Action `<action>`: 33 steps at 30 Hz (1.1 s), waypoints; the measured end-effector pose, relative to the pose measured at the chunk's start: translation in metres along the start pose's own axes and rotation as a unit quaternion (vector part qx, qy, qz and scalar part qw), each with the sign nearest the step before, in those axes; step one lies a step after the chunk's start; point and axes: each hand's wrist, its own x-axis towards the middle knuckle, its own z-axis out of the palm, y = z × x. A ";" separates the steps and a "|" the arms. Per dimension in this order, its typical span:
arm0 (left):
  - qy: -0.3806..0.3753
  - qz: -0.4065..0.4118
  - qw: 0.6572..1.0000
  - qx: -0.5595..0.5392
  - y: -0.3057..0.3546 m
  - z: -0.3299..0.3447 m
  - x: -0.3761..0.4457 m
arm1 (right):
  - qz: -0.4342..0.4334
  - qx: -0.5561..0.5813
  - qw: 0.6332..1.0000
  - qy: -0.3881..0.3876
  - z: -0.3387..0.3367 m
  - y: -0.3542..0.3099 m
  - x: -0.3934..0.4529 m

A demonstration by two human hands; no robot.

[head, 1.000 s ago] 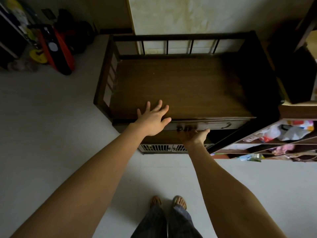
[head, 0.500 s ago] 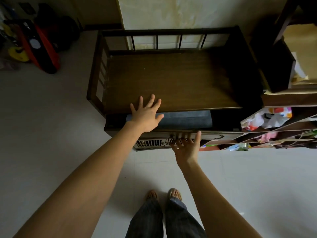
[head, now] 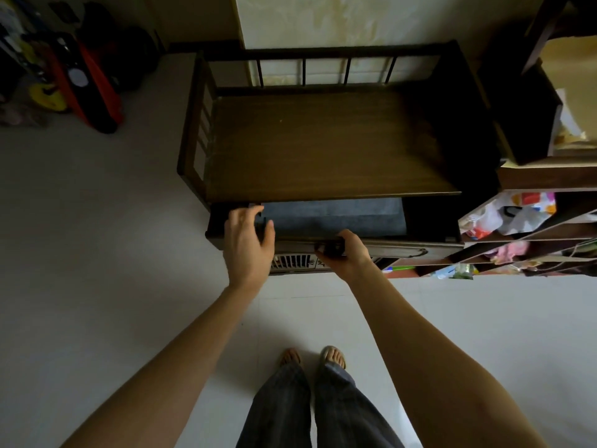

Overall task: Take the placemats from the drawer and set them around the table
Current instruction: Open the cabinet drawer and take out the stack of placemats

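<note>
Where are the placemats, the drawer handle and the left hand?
placemats (head: 332, 215), head view, top of the grey stack
drawer handle (head: 331, 245), head view, dark grip
left hand (head: 248, 247), head view, back of hand

Dark wooden cabinet (head: 323, 147) with a railed gallery at back and left; its top surface is bare brown wood grain. Below the top, one drawer (head: 403, 245) stands pulled out. Inside it lies a flat grey-blue placemat stack (head: 332, 216), possibly several layers, the count unclear in the dim light. The cabinet stands on a pale tiled floor (head: 97, 253), against the wall.
</note>
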 end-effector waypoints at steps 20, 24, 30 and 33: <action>-0.035 -0.588 0.579 -0.564 -0.005 0.028 -0.048 | 0.026 0.019 0.999 -0.012 -0.049 0.031 -0.040; -0.057 -0.586 0.591 -0.551 -0.004 0.025 -0.058 | 0.031 0.013 0.999 -0.009 -0.055 0.031 -0.045; -0.141 -0.590 0.633 -0.482 0.001 0.002 -0.062 | 0.034 -0.071 0.997 0.007 -0.060 0.027 -0.048; -0.313 -0.512 0.713 -0.362 0.005 -0.020 -0.063 | 0.057 -0.244 0.968 -0.008 -0.064 0.009 -0.070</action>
